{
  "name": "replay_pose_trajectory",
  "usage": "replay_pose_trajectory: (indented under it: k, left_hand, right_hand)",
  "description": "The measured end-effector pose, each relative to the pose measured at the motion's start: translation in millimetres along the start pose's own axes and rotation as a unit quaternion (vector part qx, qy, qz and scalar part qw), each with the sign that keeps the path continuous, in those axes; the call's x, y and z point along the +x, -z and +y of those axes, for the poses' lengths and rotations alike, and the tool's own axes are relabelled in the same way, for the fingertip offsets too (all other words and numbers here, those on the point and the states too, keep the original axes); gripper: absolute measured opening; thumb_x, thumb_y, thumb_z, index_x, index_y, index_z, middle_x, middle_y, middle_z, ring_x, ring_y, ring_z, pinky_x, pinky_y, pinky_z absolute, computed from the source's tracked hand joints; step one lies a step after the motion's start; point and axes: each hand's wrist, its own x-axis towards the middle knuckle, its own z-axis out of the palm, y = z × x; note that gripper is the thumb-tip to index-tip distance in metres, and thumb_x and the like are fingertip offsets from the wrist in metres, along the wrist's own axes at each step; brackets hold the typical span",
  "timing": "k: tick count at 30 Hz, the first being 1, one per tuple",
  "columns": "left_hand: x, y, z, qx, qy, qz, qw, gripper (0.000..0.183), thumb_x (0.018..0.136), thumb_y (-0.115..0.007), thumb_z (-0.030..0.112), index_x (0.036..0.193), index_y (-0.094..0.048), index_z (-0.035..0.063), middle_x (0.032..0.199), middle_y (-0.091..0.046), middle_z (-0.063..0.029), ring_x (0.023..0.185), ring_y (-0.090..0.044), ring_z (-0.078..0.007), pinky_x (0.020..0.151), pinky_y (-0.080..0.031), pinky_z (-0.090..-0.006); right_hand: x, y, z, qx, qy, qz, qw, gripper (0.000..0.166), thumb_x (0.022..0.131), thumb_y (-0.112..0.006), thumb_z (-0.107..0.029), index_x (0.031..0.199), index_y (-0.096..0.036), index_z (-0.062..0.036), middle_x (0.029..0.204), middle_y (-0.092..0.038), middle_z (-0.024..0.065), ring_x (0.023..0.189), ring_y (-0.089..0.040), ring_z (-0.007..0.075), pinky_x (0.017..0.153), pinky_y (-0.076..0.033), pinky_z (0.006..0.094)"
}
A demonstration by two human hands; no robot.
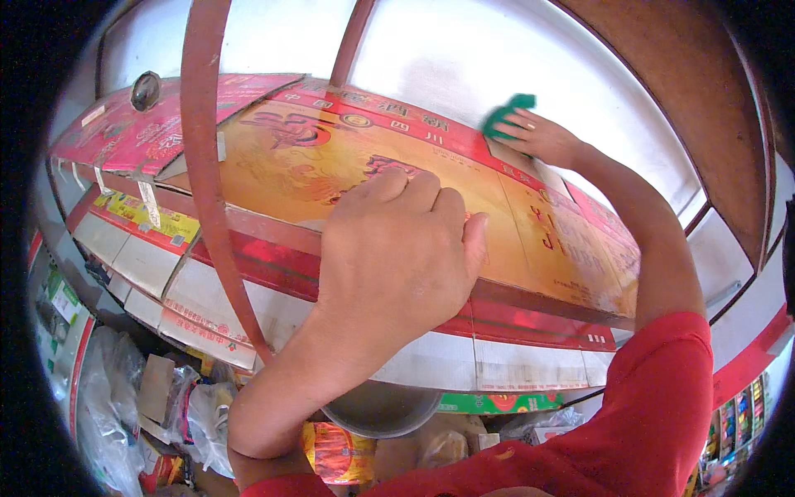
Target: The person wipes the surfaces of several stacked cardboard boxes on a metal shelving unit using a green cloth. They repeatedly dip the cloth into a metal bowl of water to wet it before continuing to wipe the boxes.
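Observation:
My right hand [543, 138] presses a green cloth [506, 121] at the back edge of a shelf lined with printed cardboard [273, 168], beside a white wall panel [459, 56]. The cloth is slightly blurred. A ring shows on one finger. My left hand [397, 248] is in front of the yellow and red cardboard, back of the hand up and fingers curled under. Its fingertips are hidden, so I cannot tell whether it grips the shelf edge or only rests there.
A reddish-brown metal bar [202, 124] crosses in front of the shelf at left. A dark round knob-like object [146, 91] is on the pink cardboard. Below are white cartons [428, 360], a metal basin [385, 410], plastic bags [109, 397] and an orange packet [338, 453].

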Motion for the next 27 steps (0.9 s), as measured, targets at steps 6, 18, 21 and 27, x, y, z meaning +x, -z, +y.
replay_pose_trajectory:
  k: [6,18,21,27]
  left_hand:
    - [-0.7,2.3,-0.1,-0.017,0.006,-0.012,1.0,0.018,0.074,-0.065,0.02,0.069,-0.058,0.0048,0.069,-0.056,-0.0095,0.066,-0.057,-0.0279,0.058,-0.046,-0.0406]
    - [0.3,1.3,-0.8,-0.007,0.007,-0.01,1.0,0.018,0.074,-0.066,0.022,0.07,-0.059,0.0057,0.072,-0.058,-0.008,0.068,-0.057,-0.0265,0.061,-0.047,-0.0391]
    - [-1.2,3.8,-1.7,-0.003,0.007,-0.012,1.0,0.018,0.074,-0.066,0.023,0.071,-0.06,0.0057,0.072,-0.058,-0.0078,0.069,-0.058,-0.0262,0.061,-0.047,-0.0389]
    - [0.0,2.8,1.3,0.004,0.01,-0.016,1.0,0.019,0.074,-0.066,0.023,0.072,-0.06,0.0054,0.073,-0.058,-0.0076,0.07,-0.058,-0.0264,0.062,-0.048,-0.039]
  right_hand:
    - [-116.5,-10.0,36.7,0.011,-0.317,0.008,0.948,0.053,0.088,-0.049,-0.008,0.139,-0.04,-0.0162,0.143,-0.039,0.0117,0.133,-0.036,0.032,0.113,-0.028,0.042]
    - [130.7,36.4,139.2,-0.13,-0.539,0.355,0.753,0.051,0.088,-0.048,-0.028,0.133,-0.044,-0.0052,0.135,-0.044,0.0226,0.124,-0.042,0.0394,0.107,-0.028,0.0494]
    - [191.2,80.6,130.7,-0.064,-0.451,0.357,0.816,0.054,0.087,-0.044,-0.022,0.135,-0.04,0.0015,0.141,-0.036,0.027,0.133,-0.03,0.041,0.112,-0.017,0.0521]
    - [258.1,108.8,129.6,-0.005,-0.258,0.198,0.946,0.049,0.087,-0.049,-0.029,0.13,-0.048,-0.0054,0.14,-0.04,0.0207,0.133,-0.031,0.0385,0.112,-0.021,0.0487]
